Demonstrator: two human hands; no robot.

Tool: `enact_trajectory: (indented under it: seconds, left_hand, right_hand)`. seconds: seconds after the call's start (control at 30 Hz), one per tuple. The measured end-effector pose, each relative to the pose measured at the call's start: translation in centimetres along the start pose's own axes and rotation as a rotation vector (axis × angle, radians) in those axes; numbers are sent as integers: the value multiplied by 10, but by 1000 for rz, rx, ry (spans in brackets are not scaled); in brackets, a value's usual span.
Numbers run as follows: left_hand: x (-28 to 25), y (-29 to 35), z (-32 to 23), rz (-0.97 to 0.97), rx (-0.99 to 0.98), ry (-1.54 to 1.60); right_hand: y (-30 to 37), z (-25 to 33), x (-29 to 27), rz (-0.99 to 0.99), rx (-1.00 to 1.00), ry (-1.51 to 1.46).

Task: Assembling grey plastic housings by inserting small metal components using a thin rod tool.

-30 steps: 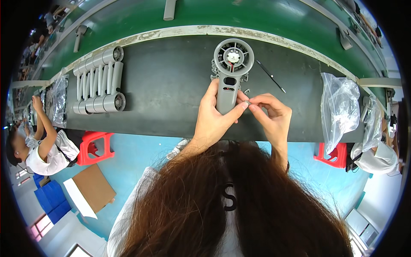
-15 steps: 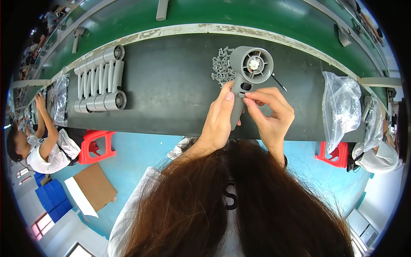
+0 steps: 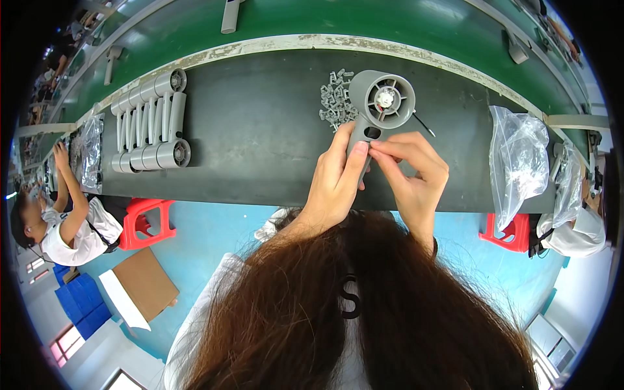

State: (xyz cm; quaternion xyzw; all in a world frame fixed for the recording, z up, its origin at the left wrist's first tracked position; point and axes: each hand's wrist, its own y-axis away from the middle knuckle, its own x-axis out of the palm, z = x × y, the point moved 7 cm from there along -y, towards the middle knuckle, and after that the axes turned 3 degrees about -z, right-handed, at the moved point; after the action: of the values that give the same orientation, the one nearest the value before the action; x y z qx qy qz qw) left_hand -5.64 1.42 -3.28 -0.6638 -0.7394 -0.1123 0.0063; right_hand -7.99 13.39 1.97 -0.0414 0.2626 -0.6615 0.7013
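Observation:
A grey handheld fan [image 3: 398, 83] is held over the dark bench, its round head away from me and its handle toward me. Around the handle wraps my left hand [image 3: 330, 181], with the thumb pressing on its front just below a dark oval opening [image 3: 372, 132]. My right hand [image 3: 416, 170] pinches thumb and forefinger together at the same spot, touching the handle beside the left thumb. Whatever those fingertips hold is hidden. Left of the fan head lies a pile of small grey plastic parts [image 3: 335, 101]. Inside the head, spokes surround a pale centre with wires.
Grey fans [image 3: 148, 123] lie in two rows at the left of the bench [image 3: 260, 130]. A clear plastic bag [image 3: 519, 162] is at the right. A short black stick [image 3: 424, 123] sits beside the fan head. Beyond a pale rim runs a green surface [image 3: 364, 23]. Co-workers sit at both sides.
My left thumb has slid down onto the front of the handle, next to the right fingertips. The grey fans on the green surface have shifted left.

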Motion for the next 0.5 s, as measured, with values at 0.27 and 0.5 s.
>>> enact_trajectory:
  seconds: [0.27,0.5]
  left_hand:
    - [5,-1,0,3,19,23]
    - [5,2,-3,-70,114,-31]
  right_hand:
    - [18,-32,30,-187,556,-751]
    - [35,-40,44,-96,647,-628]
